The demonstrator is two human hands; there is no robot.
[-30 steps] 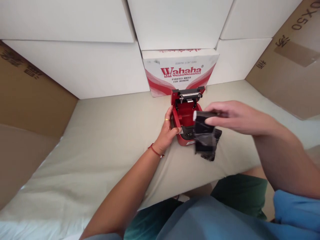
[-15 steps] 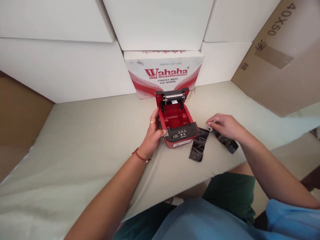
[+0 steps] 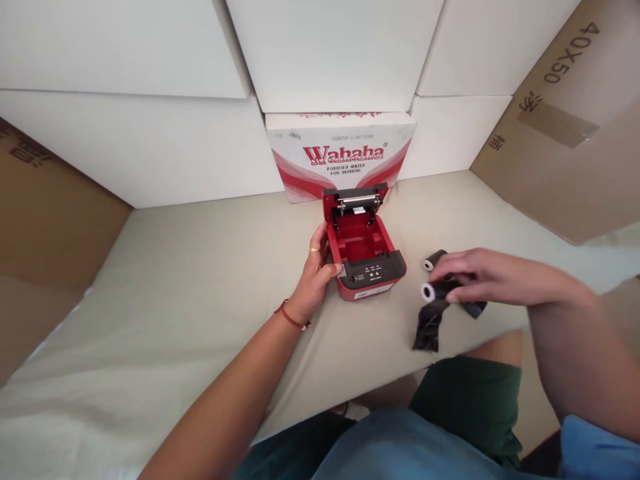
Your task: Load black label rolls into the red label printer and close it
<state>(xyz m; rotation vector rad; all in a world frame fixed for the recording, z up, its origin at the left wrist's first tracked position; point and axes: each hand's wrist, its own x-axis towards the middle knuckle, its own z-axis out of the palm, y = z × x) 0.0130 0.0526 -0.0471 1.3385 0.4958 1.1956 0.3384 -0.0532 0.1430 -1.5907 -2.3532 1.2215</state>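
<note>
A small red-and-black printer (image 3: 373,270) stands on the covered table with its lid (image 3: 356,200) raised, and the red hollow inside shows nothing in it. My left hand (image 3: 317,273) grips the printer's left side, thumb on the front corner of its black panel. To the right, my right hand (image 3: 475,273) is closed on a roll of black ribbon (image 3: 440,291) with a white core. From that roll a crinkled black strip (image 3: 429,328) hangs down. Just behind it lies a second black roll (image 3: 434,259), also white-cored. Partly hidden under my right hand is another black piece (image 3: 475,309).
A white-and-red water carton (image 3: 345,163) stands right behind the printer, below stacked white boxes (image 3: 335,53). Brown cardboard boxes flank the table, one at left (image 3: 55,220) and one at right (image 3: 575,153). The table's front edge runs close to my legs.
My right hand has picked up the black ribbon roll and drawn it toward me, its strip trailing away from the printer's side. A second roll now shows. My left hand stays on the printer.
</note>
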